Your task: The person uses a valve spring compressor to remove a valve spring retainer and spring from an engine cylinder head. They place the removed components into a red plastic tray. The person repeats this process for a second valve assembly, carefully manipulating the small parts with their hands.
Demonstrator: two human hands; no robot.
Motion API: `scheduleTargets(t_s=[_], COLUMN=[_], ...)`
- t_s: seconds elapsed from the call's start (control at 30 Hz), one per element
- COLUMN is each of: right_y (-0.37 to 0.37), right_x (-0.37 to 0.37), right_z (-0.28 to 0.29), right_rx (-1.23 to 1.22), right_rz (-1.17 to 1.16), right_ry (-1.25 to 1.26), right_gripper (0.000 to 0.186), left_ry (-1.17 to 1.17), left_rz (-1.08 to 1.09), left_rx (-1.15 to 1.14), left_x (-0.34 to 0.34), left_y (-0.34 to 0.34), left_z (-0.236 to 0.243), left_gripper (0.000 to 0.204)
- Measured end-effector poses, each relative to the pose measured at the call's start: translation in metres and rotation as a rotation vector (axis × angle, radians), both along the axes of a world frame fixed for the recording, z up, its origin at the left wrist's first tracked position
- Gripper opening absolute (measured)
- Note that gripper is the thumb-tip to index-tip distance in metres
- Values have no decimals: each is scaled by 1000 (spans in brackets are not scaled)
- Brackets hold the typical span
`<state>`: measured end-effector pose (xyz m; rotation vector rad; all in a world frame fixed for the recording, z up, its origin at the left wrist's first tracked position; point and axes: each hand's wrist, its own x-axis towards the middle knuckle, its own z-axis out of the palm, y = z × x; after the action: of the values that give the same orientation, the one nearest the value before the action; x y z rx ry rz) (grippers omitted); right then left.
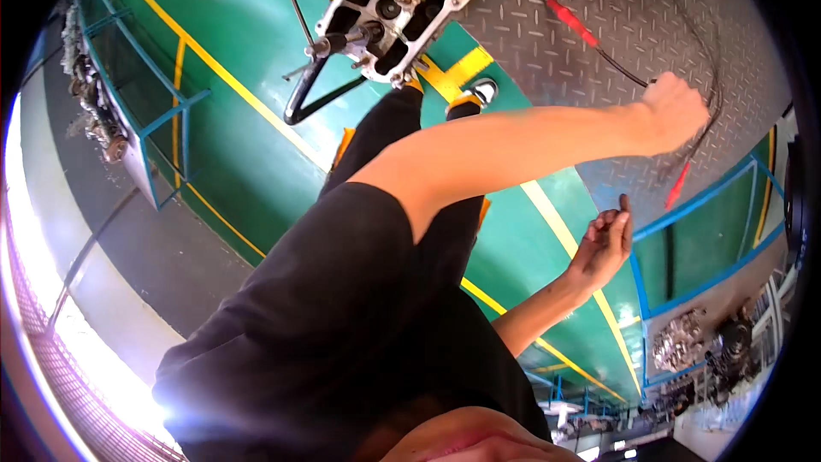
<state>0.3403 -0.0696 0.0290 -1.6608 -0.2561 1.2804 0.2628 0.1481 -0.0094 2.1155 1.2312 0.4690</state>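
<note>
My left hand (676,115) reaches across to the right over a patterned metal plate surface (522,26). Its fingers are closed in a fist on a dark cable (623,67), which runs out to a slim red end (571,20). A thin dark wire (717,51) curves past the same fist, and a second red end (677,186) hangs below it. Lower down, my right hand (605,244) is held apart by the plate's near edge. One of its fingers points up, the others are loosely bent, and I see nothing in it.
A metal engine cylinder head (409,2) sits at the top centre, with a bent black bar (321,103) beside it. Blue-framed racks stand at left (141,103) and right (646,282). Engine parts (684,340) lie at lower right. Yellow lines cross the green floor (248,188).
</note>
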Motion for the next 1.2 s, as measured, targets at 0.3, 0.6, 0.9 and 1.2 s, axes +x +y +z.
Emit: scheduleTargets(t_s=[0.3, 0.6, 0.9, 1.2], right_y=[-5, 41, 68, 53], right_x=[-53, -151, -286, -325], right_z=[-1, -4, 8, 44], right_rx=[64, 151, 25, 61], right_rz=[96, 162, 228, 37], right_ry=[194, 307, 167, 126], right_gripper=[36, 24, 19, 18], left_ry=[147, -241, -175, -591], left_rz=[132, 519, 1028, 672], left_rx=[179, -14, -63, -125], left_x=[-19, -257, -405, -438], left_y=[-1, -185, -205, -168], left_z=[-85, 104, 87, 87], left_gripper=[30, 28, 12, 11])
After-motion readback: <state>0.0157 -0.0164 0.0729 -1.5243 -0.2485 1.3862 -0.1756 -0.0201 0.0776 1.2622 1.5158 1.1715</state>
